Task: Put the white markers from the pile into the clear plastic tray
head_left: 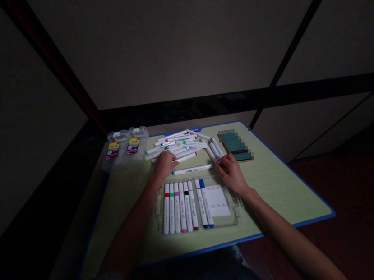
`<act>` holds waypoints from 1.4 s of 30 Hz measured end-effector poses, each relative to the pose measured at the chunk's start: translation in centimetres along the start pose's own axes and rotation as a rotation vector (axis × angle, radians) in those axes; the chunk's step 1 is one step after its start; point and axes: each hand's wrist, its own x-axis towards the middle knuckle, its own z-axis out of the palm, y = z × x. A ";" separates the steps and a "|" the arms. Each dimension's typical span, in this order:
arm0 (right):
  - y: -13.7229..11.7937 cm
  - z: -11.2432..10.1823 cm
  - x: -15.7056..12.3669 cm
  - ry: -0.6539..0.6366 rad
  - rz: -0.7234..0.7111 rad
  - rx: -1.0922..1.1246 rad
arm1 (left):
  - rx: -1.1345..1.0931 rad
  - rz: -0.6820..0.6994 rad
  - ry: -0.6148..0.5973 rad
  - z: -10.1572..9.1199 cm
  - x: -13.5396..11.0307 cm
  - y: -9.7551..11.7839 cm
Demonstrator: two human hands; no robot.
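My left hand (164, 164) reaches into a loose pile of white markers, its fingers closed at the near end of a marker with a pink-red tip (187, 156). Just in front of the pile, a white marker with a teal end (192, 169) lies crosswise. Its right end meets the pinched fingertips of my right hand (232, 174); their exact hold is partly hidden. Between my forearms lies an open clear plastic case (226, 221). Several markers (178, 209) stand side by side in its left part, while a black-ended and a blue-capped marker (207, 205) lie right of its divider.
Two clear lidded cases (138, 157) with coloured labels lie at the back left of the table (283, 201). Several grey-ended markers (215, 148) lie beyond my right hand. A partly blurred green flat object (235, 143) is at the right. The table has a blue edge.
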 end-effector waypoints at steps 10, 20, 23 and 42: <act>0.4 0.3 -0.1 -0.011 -0.032 -0.031 | 0.043 0.040 -0.057 0.0 -0.5 0.5; -0.3 0.1 -0.1 -0.033 -0.064 0.025 | -0.069 0.132 -0.057 -1.8 -0.2 1.5; -0.8 -0.2 -0.1 -0.061 -0.064 0.057 | -0.088 0.094 -0.048 -2.6 -0.5 2.9; -6.1 -4.2 -4.4 -0.159 0.084 0.215 | -0.203 0.535 -0.142 -5.4 -2.0 7.1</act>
